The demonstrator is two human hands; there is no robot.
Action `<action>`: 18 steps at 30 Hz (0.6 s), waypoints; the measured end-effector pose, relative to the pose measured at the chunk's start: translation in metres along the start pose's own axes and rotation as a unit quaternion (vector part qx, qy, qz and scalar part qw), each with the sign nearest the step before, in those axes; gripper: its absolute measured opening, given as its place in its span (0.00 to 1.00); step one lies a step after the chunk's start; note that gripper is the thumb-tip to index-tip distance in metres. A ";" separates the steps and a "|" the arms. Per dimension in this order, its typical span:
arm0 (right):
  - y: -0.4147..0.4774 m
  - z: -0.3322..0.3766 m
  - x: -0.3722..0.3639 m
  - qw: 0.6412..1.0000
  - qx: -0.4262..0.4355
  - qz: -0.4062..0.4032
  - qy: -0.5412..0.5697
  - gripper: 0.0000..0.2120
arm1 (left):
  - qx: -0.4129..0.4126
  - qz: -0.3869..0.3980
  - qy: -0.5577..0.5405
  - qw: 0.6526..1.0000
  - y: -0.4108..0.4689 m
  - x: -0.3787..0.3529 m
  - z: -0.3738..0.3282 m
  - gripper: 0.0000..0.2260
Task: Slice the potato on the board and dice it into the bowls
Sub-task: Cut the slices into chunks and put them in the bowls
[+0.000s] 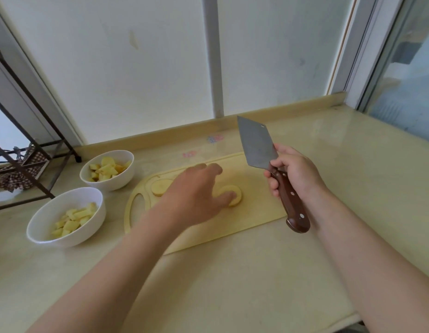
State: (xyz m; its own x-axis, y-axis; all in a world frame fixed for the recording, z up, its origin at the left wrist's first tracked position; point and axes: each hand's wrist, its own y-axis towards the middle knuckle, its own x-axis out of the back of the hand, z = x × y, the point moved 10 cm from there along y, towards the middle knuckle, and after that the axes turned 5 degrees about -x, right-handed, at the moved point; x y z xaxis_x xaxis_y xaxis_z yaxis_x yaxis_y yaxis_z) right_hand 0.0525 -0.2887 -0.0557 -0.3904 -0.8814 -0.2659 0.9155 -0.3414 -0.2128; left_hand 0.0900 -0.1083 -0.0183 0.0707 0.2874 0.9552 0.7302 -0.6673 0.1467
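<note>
A pale yellow cutting board [232, 227] lies on the counter. Two round potato slices rest on it: one slice [160, 187] near the board's left end, another [233, 192] in the middle. My left hand [196, 193] lies over the board with straight fingers, its thumb touching the middle slice. My right hand [295, 171] grips the brown handle of a cleaver [256, 144], held up in the air right of the slices, blade pointing up and away. Two white bowls hold diced potato: the far bowl [107, 169] and the near bowl [65, 217], both left of the board.
A dark metal rack [28, 152] with checked cloth stands at the far left. A white panelled wall [160, 68] and a window frame [367, 56] bound the counter behind and right. The beige counter [232, 284] stretches toward me.
</note>
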 end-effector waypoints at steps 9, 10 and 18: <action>-0.001 0.004 -0.001 0.999 0.001 -0.014 -0.039 0.24 | -0.113 -0.060 -0.097 0.987 0.003 -0.017 -0.007 0.14; -0.003 0.006 0.001 0.998 0.000 -0.018 -0.057 0.25 | -0.119 -0.085 -0.095 0.985 0.002 -0.018 -0.009 0.13; -0.044 0.060 -0.013 0.800 0.076 -0.035 -0.594 0.35 | -0.168 -0.130 -0.120 0.970 -0.007 -0.017 -0.010 0.08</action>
State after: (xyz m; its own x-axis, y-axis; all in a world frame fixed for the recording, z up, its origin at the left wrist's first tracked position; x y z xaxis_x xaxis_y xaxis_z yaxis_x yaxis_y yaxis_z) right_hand 0.0231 -0.2819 0.0134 -0.1566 -0.5160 0.8422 0.9317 -0.3600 -0.0473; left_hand 0.0771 -0.1152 -0.0331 0.0997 0.5997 0.7940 0.4839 -0.7265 0.4879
